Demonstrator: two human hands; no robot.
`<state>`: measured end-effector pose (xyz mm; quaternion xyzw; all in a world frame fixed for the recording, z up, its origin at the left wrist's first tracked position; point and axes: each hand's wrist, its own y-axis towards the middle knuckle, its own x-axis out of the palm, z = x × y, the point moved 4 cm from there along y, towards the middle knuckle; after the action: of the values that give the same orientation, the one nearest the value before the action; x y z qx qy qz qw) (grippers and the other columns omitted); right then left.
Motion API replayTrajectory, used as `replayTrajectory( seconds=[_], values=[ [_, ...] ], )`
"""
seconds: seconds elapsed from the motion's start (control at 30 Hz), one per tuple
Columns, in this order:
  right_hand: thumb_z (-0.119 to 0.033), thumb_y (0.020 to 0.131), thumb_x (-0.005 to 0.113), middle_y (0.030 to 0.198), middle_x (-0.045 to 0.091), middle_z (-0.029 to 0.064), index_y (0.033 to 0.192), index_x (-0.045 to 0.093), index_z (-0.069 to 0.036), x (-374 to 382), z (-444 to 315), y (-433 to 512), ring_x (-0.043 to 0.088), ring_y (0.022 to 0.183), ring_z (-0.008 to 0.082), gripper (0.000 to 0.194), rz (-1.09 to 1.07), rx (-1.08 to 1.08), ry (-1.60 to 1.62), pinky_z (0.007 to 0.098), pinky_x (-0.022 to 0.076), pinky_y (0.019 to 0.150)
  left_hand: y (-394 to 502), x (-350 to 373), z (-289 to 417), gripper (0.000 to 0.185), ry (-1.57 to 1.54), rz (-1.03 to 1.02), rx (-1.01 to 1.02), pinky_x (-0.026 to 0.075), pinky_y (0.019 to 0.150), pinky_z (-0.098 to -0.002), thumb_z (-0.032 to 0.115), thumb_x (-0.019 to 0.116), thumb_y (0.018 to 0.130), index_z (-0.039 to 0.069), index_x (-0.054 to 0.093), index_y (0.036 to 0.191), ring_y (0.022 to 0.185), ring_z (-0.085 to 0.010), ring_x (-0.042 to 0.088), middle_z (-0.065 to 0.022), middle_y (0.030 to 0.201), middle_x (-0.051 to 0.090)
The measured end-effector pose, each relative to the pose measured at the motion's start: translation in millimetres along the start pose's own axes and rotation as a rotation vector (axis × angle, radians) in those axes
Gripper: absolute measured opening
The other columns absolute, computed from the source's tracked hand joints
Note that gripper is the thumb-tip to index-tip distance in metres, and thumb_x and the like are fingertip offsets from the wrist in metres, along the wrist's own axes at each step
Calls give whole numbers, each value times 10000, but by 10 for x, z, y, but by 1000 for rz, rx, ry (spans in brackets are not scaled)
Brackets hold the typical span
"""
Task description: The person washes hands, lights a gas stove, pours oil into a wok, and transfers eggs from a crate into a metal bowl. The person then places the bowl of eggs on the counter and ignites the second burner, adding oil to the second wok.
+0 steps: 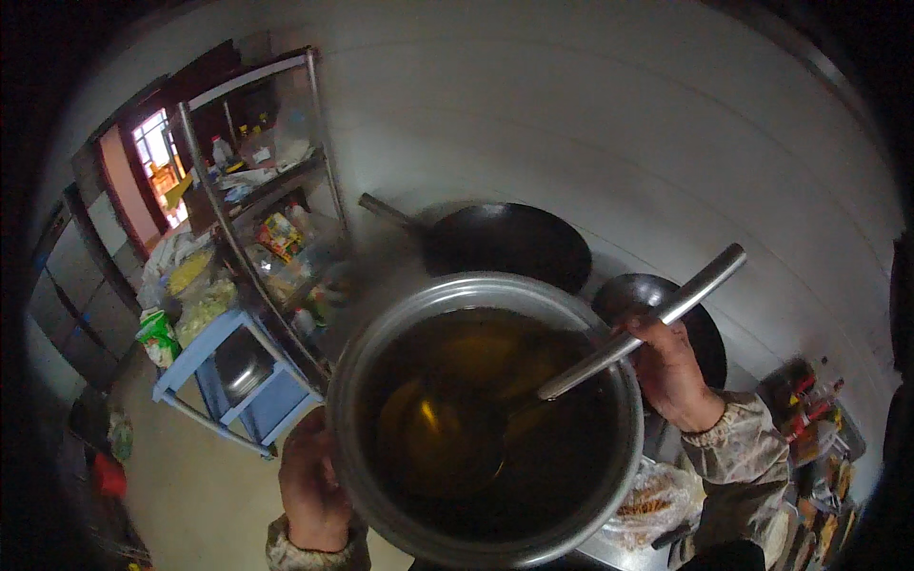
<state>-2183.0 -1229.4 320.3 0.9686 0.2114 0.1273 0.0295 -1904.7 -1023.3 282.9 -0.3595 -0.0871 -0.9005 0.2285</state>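
Note:
A large round metal pot (pixel 341 400) fills the middle of the view, holding a dark, yellowish liquid (pixel 557 457). My left hand (pixel 314 475) grips its left side, the fingers partly hidden behind the wall. On the opposite side my right hand (pixel 675 371) holds the pot near the rim, its thumb against the handle of a metal ladle (pixel 696 285). The ladle slants across the right rim, and its bowl lies under the liquid. What the right fingers grip below the rim is hidden.
Beyond the pot are a black wok (pixel 507 239) and a smaller dark pan (pixel 643 285) by the wall. At left stand a metal shelf rack (pixel 196 153) with packages and a blue stool (pixel 203 350). Plastic-wrapped food (pixel 646 503) and bottles (pixel 814 407) lie at right.

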Motion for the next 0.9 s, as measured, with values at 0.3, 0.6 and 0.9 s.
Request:
replayTrajectory(
  seconds=[0.3, 0.6, 0.9],
  values=[
    [-185, 812, 580, 708, 533, 24, 846, 574, -61, 165, 183, 407, 478, 526, 106, 129, -15, 40, -2, 248, 356, 395, 346, -60, 210, 320, 991, -19, 425, 421, 819, -300, 220, 495, 869, -7, 530, 1092, 959, -158, 532, -69, 1018, 574],
    [-200, 843, 566, 794, 570, 24, 820, 573, -58, 85, 49, 601, 540, 718, 134, 144, 352, 49, 35, 288, 428, 623, 1608, -80, 283, 362, 1142, -625, 722, 413, 900, -366, 106, 514, 811, 25, 512, 1165, 1068, -285, 506, -210, 1213, 467],
    [-211, 858, 568, 819, 608, 33, 869, 588, -65, -31, 55, 815, 571, 750, 127, 148, 457, 21, 21, 269, 449, 645, 2356, -14, -127, 144, 611, -451, 35, 432, 537, -262, 161, 500, 879, 39, 561, 924, 772, -168, 537, -108, 898, 529]
  ],
)
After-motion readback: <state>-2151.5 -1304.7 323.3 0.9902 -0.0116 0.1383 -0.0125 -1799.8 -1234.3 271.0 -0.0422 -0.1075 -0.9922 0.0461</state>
